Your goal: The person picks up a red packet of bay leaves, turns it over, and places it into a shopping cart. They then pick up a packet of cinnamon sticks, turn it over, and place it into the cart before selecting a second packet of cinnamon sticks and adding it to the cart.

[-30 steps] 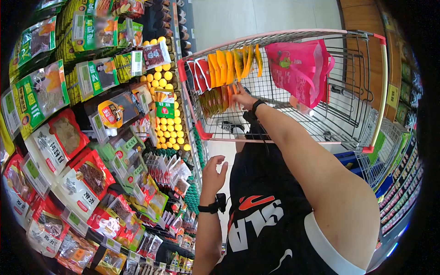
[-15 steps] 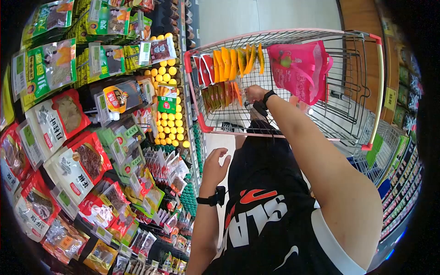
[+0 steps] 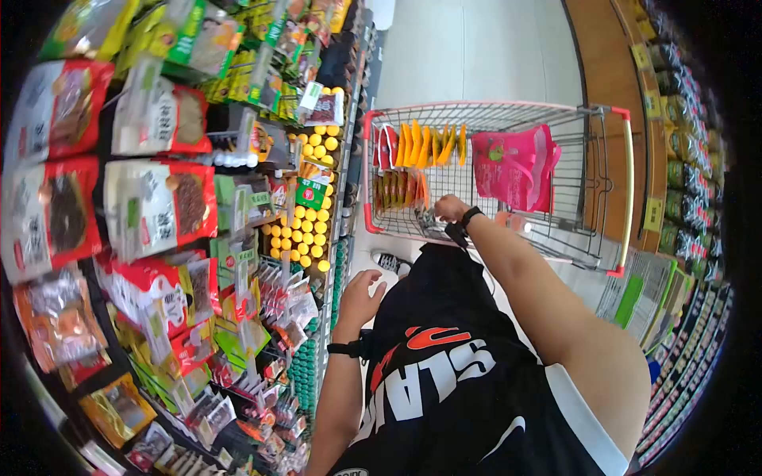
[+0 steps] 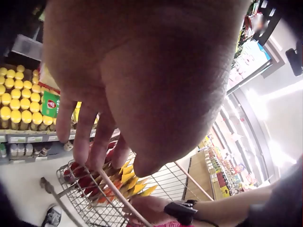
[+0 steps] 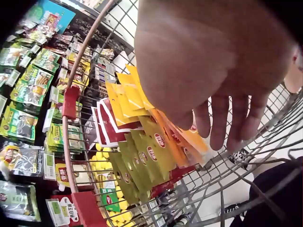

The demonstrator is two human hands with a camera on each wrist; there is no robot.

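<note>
My right hand [image 3: 451, 208] is inside the shopping cart [image 3: 500, 105], just beside the end of a lower row of packets. In the right wrist view its fingers [image 5: 218, 124] hang loosely, holding nothing, close to orange packets [image 5: 176, 137]. Olive-green packets [image 5: 150, 147] stand upright next to these. Yellow packets [image 3: 429, 144] and red-and-white packets [image 3: 386, 147] form the other row. A pink bag [image 3: 508, 163] lies farther along the cart. Outside the cart, by the shelves, my left hand [image 3: 361, 297] hangs with relaxed fingers and nothing in it.
Shelves of hanging spice bags [image 3: 163, 198] and yellow-capped bottles [image 3: 305, 230] run along the left. A wooden-fronted shelf [image 3: 607, 95] lines the right. A wire basket [image 3: 635, 293] with a green panel stands behind the cart on that side.
My right hand has drawn back from the packets toward the near side of the cart. The view has turned, so the cart appears lower. The left hand remains empty by the shelves.
</note>
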